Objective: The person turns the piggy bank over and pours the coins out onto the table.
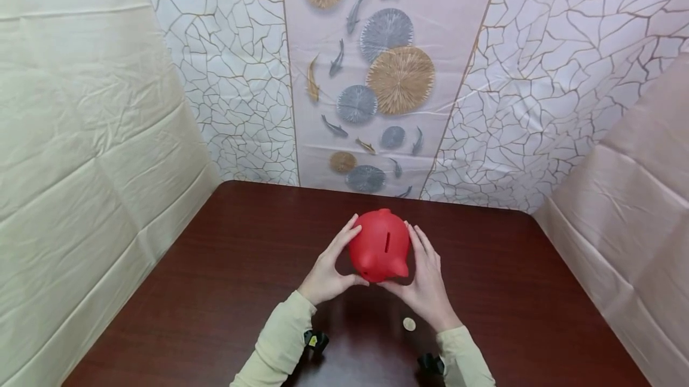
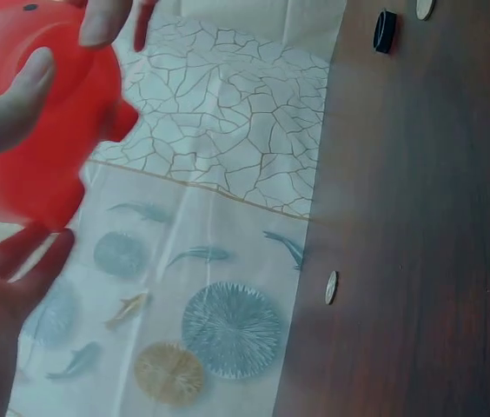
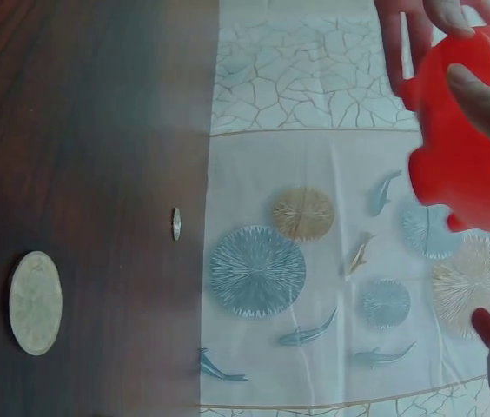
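Note:
A red piggy bank (image 1: 377, 249) is held up above the table between both hands, its coin slot facing the head camera. My left hand (image 1: 329, 270) grips it from the left, fingers along its side and thumb at the bottom. From the other side my right hand (image 1: 426, 285) holds it the same way, thumb underneath. In the left wrist view the bank's face and the left thumb (image 2: 19, 104) show close up. A coin (image 1: 409, 324) lies on the table by the right wrist, large in the right wrist view.
Farther off on the dark wooden table (image 1: 258, 255) lies a second coin (image 3: 176, 223). A small black round piece (image 2: 385, 32) sits near the first coin in the left wrist view. Patterned cloth (image 1: 242, 76) hangs behind the table, with plain cloth at both sides.

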`<act>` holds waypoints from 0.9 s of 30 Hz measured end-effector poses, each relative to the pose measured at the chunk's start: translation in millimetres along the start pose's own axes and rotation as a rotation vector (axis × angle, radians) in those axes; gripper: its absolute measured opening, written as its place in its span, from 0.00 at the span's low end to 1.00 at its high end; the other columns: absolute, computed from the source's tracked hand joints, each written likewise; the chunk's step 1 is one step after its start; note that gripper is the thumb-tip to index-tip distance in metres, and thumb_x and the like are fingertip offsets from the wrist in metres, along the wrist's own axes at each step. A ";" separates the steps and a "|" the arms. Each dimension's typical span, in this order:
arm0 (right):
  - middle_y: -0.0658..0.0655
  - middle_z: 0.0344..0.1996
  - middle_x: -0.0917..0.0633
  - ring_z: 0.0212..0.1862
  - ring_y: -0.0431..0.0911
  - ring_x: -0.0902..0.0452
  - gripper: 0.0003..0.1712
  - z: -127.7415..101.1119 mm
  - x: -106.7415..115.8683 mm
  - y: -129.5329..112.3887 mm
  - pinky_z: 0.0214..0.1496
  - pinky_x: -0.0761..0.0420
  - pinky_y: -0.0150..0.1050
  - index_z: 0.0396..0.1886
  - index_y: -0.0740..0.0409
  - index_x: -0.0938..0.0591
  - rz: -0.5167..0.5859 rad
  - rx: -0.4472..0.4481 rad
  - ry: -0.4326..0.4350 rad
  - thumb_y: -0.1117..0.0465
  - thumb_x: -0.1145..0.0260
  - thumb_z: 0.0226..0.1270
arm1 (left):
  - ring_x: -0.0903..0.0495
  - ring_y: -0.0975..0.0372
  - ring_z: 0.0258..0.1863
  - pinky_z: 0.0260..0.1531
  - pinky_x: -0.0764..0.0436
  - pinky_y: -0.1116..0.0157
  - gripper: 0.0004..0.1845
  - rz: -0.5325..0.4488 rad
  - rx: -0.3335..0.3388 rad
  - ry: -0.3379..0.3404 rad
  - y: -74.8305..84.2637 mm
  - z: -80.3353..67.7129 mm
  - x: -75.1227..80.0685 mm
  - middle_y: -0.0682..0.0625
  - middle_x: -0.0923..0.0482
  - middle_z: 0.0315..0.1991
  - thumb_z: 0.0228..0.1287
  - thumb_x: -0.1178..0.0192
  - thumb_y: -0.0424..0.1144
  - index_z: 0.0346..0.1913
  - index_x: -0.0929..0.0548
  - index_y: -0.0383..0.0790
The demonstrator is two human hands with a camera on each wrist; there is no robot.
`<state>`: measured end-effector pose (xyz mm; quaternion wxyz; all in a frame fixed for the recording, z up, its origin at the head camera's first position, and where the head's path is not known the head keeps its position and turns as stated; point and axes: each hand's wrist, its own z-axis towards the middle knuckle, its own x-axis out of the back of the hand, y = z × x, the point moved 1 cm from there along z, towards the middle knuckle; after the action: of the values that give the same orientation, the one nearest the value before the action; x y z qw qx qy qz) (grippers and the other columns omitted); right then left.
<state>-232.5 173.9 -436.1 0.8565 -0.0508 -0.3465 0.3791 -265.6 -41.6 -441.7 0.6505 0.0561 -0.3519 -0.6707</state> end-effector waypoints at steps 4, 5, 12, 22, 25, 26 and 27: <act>0.65 0.70 0.35 0.73 0.57 0.45 0.58 1.7 1.7 -3.4 0.57 0.36 0.58 0.74 0.60 0.42 0.001 0.025 0.055 0.28 0.38 0.53 | 0.41 0.56 0.74 0.62 0.25 0.67 0.51 0.019 -0.120 0.060 2.7 0.9 -1.2 0.39 0.44 0.75 0.42 0.23 0.28 0.72 0.37 0.46; 0.65 0.70 0.35 0.73 0.57 0.46 0.57 1.7 1.8 -4.3 0.56 0.36 0.58 0.74 0.61 0.41 -0.001 0.039 0.073 0.27 0.42 0.55 | 0.40 0.56 0.74 0.62 0.25 0.68 0.50 0.029 -0.147 0.073 3.3 1.1 -1.5 0.39 0.44 0.75 0.42 0.24 0.27 0.71 0.37 0.46; 0.70 0.66 0.32 0.74 0.56 0.46 0.46 -0.1 0.1 -7.9 0.63 0.38 0.48 0.67 0.71 0.38 0.000 0.189 0.232 0.38 0.41 0.65 | 0.44 0.59 0.76 0.59 0.23 0.68 0.50 0.070 -0.246 0.101 5.8 1.3 -5.0 0.42 0.46 0.76 0.43 0.29 0.19 0.71 0.40 0.46; 0.68 0.67 0.33 0.72 0.52 0.41 0.49 -1.6 0.5 -5.9 0.63 0.37 0.42 0.67 0.75 0.39 -0.012 0.220 0.188 0.37 0.42 0.66 | 0.41 0.56 0.75 0.61 0.24 0.67 0.53 0.126 -0.220 0.065 3.6 1.2 -4.2 0.39 0.44 0.75 0.43 0.25 0.24 0.73 0.41 0.45; 0.67 0.68 0.33 0.71 0.51 0.40 0.53 -3.9 0.8 -3.5 0.64 0.38 0.39 0.68 0.73 0.40 0.014 0.196 0.144 0.33 0.41 0.62 | 0.40 0.55 0.74 0.63 0.24 0.61 0.55 0.151 -0.143 0.031 3.3 -0.3 -4.2 0.39 0.45 0.75 0.41 0.22 0.31 0.74 0.43 0.46; 0.67 0.68 0.33 0.70 0.51 0.39 0.55 -4.4 1.3 -2.7 0.64 0.38 0.40 0.69 0.72 0.40 0.031 0.179 0.123 0.32 0.40 0.60 | 0.41 0.55 0.74 0.63 0.25 0.58 0.56 0.156 -0.107 0.015 3.5 -0.6 -4.0 0.40 0.45 0.75 0.41 0.21 0.33 0.74 0.44 0.47; 0.66 0.68 0.32 0.69 0.51 0.39 0.56 -4.9 2.0 -2.1 0.64 0.38 0.42 0.70 0.71 0.40 0.050 0.157 0.097 0.32 0.38 0.58 | 0.41 0.54 0.74 0.64 0.26 0.55 0.58 0.151 -0.066 -0.004 3.7 -0.7 -3.8 0.41 0.46 0.76 0.40 0.21 0.35 0.75 0.45 0.47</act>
<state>-227.2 174.6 -437.9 0.8638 -0.0105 -0.2727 0.4235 -261.6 -38.1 -441.7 0.7001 0.0067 -0.3340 -0.6310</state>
